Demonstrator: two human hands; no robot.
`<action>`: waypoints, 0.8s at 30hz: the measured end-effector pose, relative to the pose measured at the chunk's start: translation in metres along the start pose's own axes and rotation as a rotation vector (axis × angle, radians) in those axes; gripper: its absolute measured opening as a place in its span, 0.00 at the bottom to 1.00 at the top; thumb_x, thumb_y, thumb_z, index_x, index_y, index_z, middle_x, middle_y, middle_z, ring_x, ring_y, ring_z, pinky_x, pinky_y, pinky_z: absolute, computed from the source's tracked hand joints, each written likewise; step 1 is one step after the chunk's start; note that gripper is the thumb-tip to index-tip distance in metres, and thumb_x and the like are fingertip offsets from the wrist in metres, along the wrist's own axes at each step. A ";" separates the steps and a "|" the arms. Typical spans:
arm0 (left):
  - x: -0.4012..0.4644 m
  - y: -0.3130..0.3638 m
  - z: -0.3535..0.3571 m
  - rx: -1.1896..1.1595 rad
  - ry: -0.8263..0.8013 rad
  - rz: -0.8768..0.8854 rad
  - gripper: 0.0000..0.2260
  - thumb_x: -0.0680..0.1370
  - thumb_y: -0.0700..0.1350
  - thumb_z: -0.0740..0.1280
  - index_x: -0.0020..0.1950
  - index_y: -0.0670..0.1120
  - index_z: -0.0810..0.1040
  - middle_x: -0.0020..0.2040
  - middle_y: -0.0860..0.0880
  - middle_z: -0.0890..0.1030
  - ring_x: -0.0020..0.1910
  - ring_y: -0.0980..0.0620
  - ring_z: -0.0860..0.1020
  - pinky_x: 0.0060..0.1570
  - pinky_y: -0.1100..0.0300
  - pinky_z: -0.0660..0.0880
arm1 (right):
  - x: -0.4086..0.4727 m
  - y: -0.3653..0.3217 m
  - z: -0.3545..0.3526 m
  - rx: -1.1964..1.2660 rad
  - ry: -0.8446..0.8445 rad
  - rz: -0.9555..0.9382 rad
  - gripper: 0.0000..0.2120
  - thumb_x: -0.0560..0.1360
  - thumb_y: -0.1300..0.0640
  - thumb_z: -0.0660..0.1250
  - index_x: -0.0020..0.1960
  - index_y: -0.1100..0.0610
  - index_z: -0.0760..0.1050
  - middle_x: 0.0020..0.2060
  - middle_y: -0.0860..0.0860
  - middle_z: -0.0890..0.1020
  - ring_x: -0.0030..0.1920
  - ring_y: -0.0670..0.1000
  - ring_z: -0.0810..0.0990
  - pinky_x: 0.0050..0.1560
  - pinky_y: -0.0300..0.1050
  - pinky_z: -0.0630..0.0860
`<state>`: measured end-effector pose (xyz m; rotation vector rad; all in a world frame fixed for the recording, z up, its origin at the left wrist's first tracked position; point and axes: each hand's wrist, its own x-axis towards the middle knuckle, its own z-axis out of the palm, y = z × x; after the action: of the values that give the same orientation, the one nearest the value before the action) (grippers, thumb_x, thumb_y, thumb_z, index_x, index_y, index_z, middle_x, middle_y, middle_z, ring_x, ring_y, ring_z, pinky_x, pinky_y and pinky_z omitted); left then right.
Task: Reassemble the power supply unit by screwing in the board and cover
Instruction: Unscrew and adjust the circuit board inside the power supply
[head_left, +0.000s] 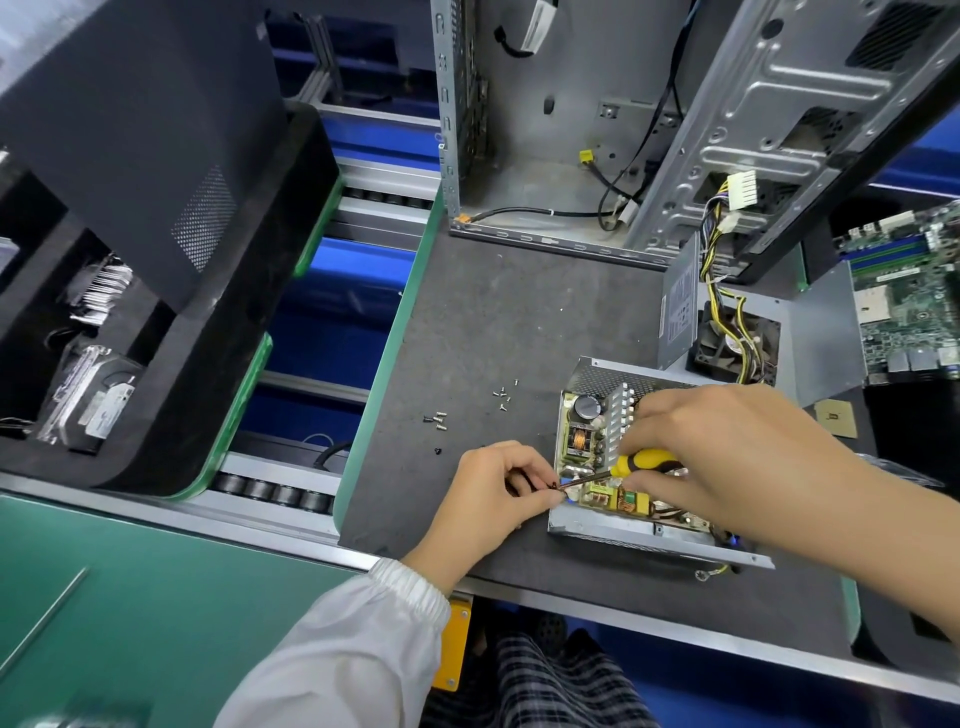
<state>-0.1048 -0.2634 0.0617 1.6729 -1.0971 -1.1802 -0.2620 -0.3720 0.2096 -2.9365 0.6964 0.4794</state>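
The left hand (498, 488) pinches a screw (554, 486) onto the screwdriver (641, 464) gripped by the right hand (727, 457), probably next driven into the board (587, 447).

The left hand (493, 493) reaches in from seven o'clock in a white sleeve, palm down, its fingertips pinched together toward three o'clock. The right hand (727, 457) comes from four o'clock on a bare forearm, fingers curled in a grip, pointing toward nine o'clock.

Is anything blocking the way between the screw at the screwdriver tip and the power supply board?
Nothing visible does. The left hand pinches a black screw at the screwdriver tip, right beside the open board corner; the right hand grips the handle.
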 end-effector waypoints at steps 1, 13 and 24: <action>0.000 -0.001 0.000 -0.009 0.000 0.004 0.05 0.71 0.39 0.77 0.42 0.47 0.84 0.39 0.51 0.81 0.35 0.55 0.77 0.31 0.68 0.74 | 0.000 0.000 0.000 0.005 -0.001 0.003 0.15 0.77 0.38 0.56 0.59 0.40 0.73 0.49 0.39 0.74 0.50 0.44 0.77 0.38 0.40 0.69; -0.001 -0.009 -0.002 0.003 0.066 0.075 0.07 0.69 0.45 0.78 0.36 0.48 0.81 0.35 0.56 0.79 0.35 0.57 0.76 0.31 0.67 0.73 | -0.004 0.003 -0.004 0.024 0.008 0.071 0.14 0.76 0.37 0.57 0.57 0.39 0.75 0.42 0.38 0.69 0.47 0.44 0.76 0.35 0.40 0.65; -0.004 -0.004 -0.006 -0.229 0.129 0.071 0.07 0.70 0.38 0.77 0.36 0.47 0.81 0.37 0.48 0.79 0.31 0.56 0.76 0.32 0.62 0.76 | -0.005 0.009 -0.006 0.155 0.044 0.111 0.12 0.72 0.38 0.61 0.51 0.39 0.79 0.41 0.37 0.76 0.40 0.41 0.72 0.31 0.32 0.60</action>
<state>-0.0996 -0.2574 0.0607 1.4995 -0.8986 -1.0928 -0.2687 -0.3785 0.2173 -2.7828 0.8638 0.3531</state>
